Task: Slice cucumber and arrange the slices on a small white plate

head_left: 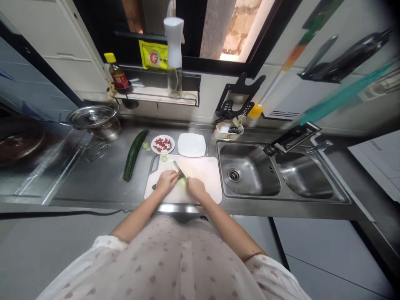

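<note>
On the white cutting board (206, 179), my right hand (196, 188) is wrapped round the handle of a kitchen knife (180, 168), its blade pointing up and left. Fingers of my left hand (167, 182) press down on a piece of cucumber (180, 175) beside the blade, mostly covered by the fingers. Pale green bits lie between the hands, too blurred to count. A cucumber slice (164, 158) rests near the board's top edge, and a dark green end piece (153, 187) is left of my left hand.
Left of the board lies a whole cucumber (135, 155). Behind it stand a plate of chopped red and white bits (163, 144) and a white square plate (191, 145). A double sink (250, 166) adjoins on the right; a lidded steel pot (93, 121) is back left.
</note>
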`<action>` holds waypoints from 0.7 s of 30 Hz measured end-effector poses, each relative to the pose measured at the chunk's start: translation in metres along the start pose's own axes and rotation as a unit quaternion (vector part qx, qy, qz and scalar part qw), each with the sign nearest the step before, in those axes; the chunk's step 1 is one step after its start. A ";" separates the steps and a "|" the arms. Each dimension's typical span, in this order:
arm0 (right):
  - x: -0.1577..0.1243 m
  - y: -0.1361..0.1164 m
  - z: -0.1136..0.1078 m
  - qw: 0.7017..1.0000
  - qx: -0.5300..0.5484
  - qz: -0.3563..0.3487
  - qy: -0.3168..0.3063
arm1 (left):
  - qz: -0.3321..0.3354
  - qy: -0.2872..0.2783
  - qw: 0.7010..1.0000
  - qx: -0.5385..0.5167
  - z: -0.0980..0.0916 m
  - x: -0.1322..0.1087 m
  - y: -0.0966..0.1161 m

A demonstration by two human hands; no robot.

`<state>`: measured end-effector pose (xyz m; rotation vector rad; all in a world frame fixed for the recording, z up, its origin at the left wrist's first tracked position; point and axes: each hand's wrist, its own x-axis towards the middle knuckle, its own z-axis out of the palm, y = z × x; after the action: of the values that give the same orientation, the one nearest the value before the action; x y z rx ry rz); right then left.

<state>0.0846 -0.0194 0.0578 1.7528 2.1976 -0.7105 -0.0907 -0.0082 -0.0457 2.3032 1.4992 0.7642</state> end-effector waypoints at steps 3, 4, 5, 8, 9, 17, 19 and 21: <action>-0.007 0.005 0.004 1.000 -0.012 0.004 0.002 | -0.003 0.001 1.000 -0.005 -0.001 0.000 0.001; -0.007 0.005 0.005 1.000 -0.014 0.003 0.003 | -0.003 0.002 1.000 -0.006 -0.001 0.000 0.002; -0.006 0.005 0.005 1.000 -0.016 0.001 0.005 | -0.002 0.003 1.000 -0.006 -0.002 0.000 0.002; 0.000 0.002 0.003 1.000 -0.012 -0.007 0.012 | 0.001 0.002 1.000 -0.005 -0.002 0.000 0.002; 0.003 0.000 0.002 1.000 -0.008 -0.008 0.012 | 0.001 0.001 1.000 -0.004 -0.002 0.000 0.002; 0.009 -0.006 -0.002 1.000 0.008 -0.004 0.003 | -0.003 -0.006 1.000 0.000 -0.001 0.000 0.001; 0.004 -0.003 0.001 1.000 -0.001 -0.004 0.003 | -0.007 -0.011 1.000 0.002 -0.001 0.000 0.001; -0.001 0.000 0.003 1.000 -0.008 -0.002 0.002 | -0.010 -0.012 1.000 0.003 -0.001 0.000 0.001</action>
<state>0.0847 -0.0221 0.0554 1.7431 2.2049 -0.6886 -0.0909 -0.0089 -0.0441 2.2900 1.5126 0.7263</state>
